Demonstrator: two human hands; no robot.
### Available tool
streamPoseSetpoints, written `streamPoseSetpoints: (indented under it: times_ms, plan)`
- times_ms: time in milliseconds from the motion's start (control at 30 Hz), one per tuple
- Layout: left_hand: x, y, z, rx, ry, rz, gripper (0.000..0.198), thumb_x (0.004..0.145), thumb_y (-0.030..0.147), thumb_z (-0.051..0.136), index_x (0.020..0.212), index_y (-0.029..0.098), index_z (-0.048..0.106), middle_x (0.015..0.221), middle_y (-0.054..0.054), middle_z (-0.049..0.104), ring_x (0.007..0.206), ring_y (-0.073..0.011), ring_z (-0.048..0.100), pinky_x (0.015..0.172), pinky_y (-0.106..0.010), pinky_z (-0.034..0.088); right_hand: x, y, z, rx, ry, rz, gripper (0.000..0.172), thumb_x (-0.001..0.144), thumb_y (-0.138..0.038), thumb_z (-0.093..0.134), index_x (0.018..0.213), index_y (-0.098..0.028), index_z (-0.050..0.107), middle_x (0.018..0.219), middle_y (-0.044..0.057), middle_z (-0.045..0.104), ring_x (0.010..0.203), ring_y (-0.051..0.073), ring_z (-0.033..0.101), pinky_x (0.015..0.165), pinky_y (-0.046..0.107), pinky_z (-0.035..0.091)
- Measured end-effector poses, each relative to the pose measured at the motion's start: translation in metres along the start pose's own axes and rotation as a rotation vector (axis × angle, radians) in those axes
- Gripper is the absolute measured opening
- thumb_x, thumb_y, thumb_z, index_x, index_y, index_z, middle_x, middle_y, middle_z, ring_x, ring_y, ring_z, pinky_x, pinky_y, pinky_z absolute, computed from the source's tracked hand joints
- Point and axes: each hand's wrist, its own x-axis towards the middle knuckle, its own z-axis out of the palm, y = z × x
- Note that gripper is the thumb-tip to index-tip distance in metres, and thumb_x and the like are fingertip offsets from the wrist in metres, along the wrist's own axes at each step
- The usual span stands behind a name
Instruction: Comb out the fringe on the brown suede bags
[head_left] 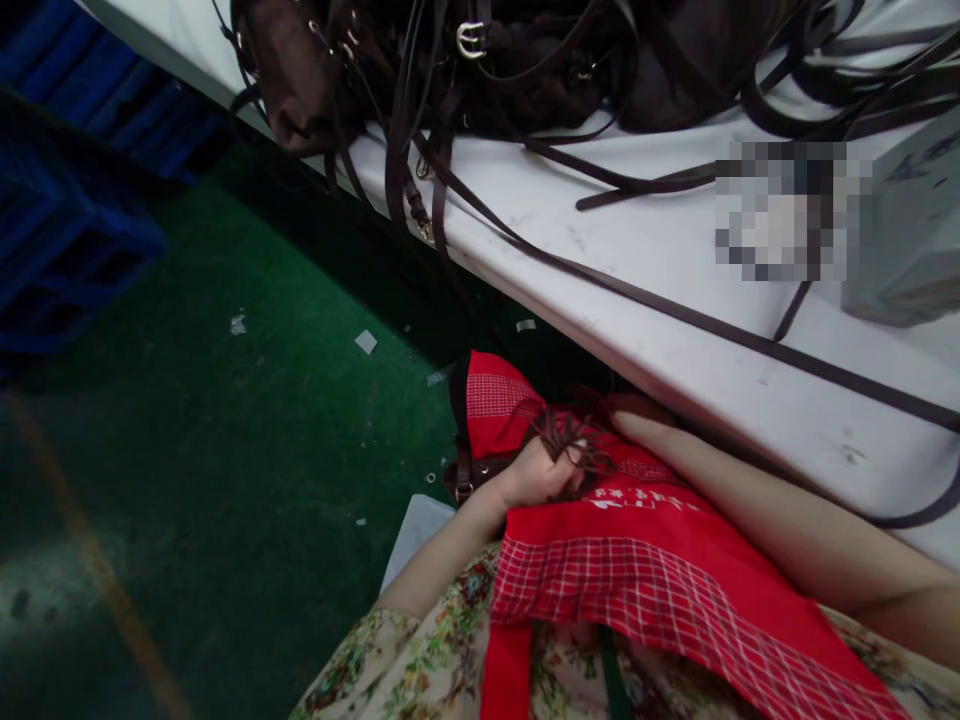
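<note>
- Far left, dark blue pallets (67, 240) are stacked on the green floor (247, 430); below them an orange-yellow line (97, 550) runs slantwise across it.
- Next, small pale scraps (366, 342) lie scattered on the floor, and the edge of a grey-white object (416, 525) shows behind the person's left forearm.
- Just beside the left wrist is a dark brown leather piece (463, 475) with a buckled strap, partly hidden by the arm.
- Above, dark brown bags (292, 90) are heaped along the far part of the white tabletop (645, 235), with a metal buckle (471, 40) among them and several straps hanging over its edge.
- Of the two hands, the left hand (536, 475) is closed around a bunch of thin brown strips (553, 430), whose ends fan out above the fist, over the red apron (630, 535).
- To its right, the right hand (609, 408) is near the strips, in shadow below the tabletop's edge; I cannot tell its grip.
- A long brown strap (660, 303) crosses the tabletop slantwise toward the right edge.
- Far right, looped straps (832, 85) lie near a greyish, blurred package (911, 240).
</note>
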Motion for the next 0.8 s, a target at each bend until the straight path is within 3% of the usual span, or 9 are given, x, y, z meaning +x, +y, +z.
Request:
streamPoseSetpoints:
  times_ms: [133, 300, 467, 633, 800]
  plan:
    - [-0.004, -0.007, -0.011, -0.258, 0.064, -0.043, 0.047, 0.092, 0.052, 0.037, 0.062, 0.017, 0.046, 0.062, -0.003, 0.055, 0.059, -0.0117, 0.050, 0.064, -0.026, 0.043, -0.014, -0.001, -0.006, 0.033, 0.070, -0.112, 0.040, 0.099, -0.038, 0.030, 0.093, -0.017, 0.063, 0.086, 0.008, 0.070, 0.073, 0.017, 0.064, 0.066, 0.026, 0.042]
    - [0.000, -0.010, -0.015, -0.307, 0.046, -0.002, 0.042, 0.090, 0.045, 0.046, 0.063, 0.014, 0.052, 0.064, -0.004, 0.056, 0.063, -0.0123, 0.051, 0.067, -0.026, 0.044, -0.059, -0.014, -0.022, 0.126, 0.352, -0.352, 0.037, 0.099, -0.043, 0.029, 0.091, -0.020, 0.057, 0.071, 0.004, 0.064, 0.064, 0.018, 0.060, 0.061, 0.027, 0.040]
    - [0.002, -0.011, -0.010, -0.263, 0.023, -0.016, 0.038, 0.089, 0.044, 0.048, 0.064, 0.015, 0.054, 0.063, -0.002, 0.055, 0.062, -0.0123, 0.052, 0.068, -0.027, 0.045, -0.081, -0.028, -0.025, -0.200, 0.258, -0.578, 0.035, 0.100, -0.037, 0.028, 0.097, -0.020, 0.058, 0.084, 0.006, 0.069, 0.073, 0.019, 0.064, 0.065, 0.027, 0.041]
    - [0.000, -0.003, -0.008, -0.214, -0.057, 0.041, 0.039, 0.093, 0.042, 0.040, 0.066, 0.016, 0.051, 0.065, -0.002, 0.056, 0.063, -0.0117, 0.051, 0.067, -0.026, 0.044, -0.073, -0.033, -0.017, -0.375, 0.137, -0.496, 0.031, 0.099, -0.034, 0.031, 0.090, -0.021, 0.057, 0.083, 0.005, 0.070, 0.072, 0.018, 0.065, 0.059, 0.026, 0.037]
    - [-0.003, 0.005, -0.013, -0.122, -0.041, 0.074, 0.043, 0.094, 0.042, 0.039, 0.065, 0.014, 0.055, 0.062, -0.001, 0.052, 0.060, -0.0105, 0.049, 0.065, -0.024, 0.043, -0.058, -0.027, -0.009, -0.395, 0.105, -0.326, 0.034, 0.099, -0.039, 0.028, 0.095, -0.022, 0.058, 0.089, 0.006, 0.072, 0.074, 0.019, 0.065, 0.057, 0.026, 0.036]
